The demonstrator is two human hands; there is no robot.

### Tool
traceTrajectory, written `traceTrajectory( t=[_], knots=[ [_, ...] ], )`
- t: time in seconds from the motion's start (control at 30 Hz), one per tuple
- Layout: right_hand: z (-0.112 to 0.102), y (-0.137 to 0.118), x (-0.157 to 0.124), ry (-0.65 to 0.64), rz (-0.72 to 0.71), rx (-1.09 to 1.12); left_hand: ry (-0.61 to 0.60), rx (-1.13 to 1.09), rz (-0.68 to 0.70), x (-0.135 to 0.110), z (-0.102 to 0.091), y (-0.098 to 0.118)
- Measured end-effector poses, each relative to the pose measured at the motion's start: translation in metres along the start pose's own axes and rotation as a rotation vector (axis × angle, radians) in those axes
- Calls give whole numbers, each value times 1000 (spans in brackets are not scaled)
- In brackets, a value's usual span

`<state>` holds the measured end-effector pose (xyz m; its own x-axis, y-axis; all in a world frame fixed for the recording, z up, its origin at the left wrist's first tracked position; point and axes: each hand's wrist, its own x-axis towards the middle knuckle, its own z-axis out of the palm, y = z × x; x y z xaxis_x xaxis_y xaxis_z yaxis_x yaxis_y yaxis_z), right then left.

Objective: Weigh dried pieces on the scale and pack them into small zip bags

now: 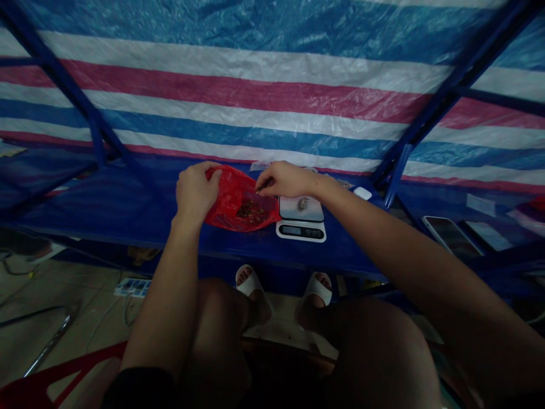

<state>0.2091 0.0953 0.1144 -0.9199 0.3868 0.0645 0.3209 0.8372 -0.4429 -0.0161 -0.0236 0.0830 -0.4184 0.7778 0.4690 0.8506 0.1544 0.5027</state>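
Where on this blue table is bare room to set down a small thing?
Bare blue surface lies left of the left hand and red plastic bag. Crowded: the bag, digital scale and right hand bunch together at centre.

room left of the red bag (227,196) (digital scale (301,230) blocks the right)

You face a tarpaulin (238,96) striped in blue, white and crimson, above a deep blue tabletop (106,199). Your plastic bag (232,196) is translucent red, your digital scale (301,227) white with a black display, your slides (249,282) white.
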Motion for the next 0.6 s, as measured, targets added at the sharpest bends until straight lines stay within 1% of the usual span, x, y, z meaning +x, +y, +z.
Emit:
traceTrajectory(
  t=[0.1, 0.2, 0.27, 0.33, 0.4, 0.5, 0.6],
  knots=[
    [-25, 5, -22, 43, 33, 28, 2, 5, -2, 0, 0, 2],
    [-45, 15, -51, 40, 134, -38, -14, 7, -10, -1, -1, 4],
    [-53, 23, -67, 2, 209, -93, -20, 6, -12, -2, -1, 5],
    [-56, 32, -79, -51, 268, -138, -22, 6, -15, -2, -1, 5],
    [-55, 39, -85, -108, 298, -166, -20, 7, -15, -2, -1, 5],
    [-51, 44, -84, -174, 311, -200, -12, 5, -4, -1, 0, 6],
    [-49, 46, -79, -196, 323, -254, -8, 3, -3, -1, 1, 6]
  ],
)
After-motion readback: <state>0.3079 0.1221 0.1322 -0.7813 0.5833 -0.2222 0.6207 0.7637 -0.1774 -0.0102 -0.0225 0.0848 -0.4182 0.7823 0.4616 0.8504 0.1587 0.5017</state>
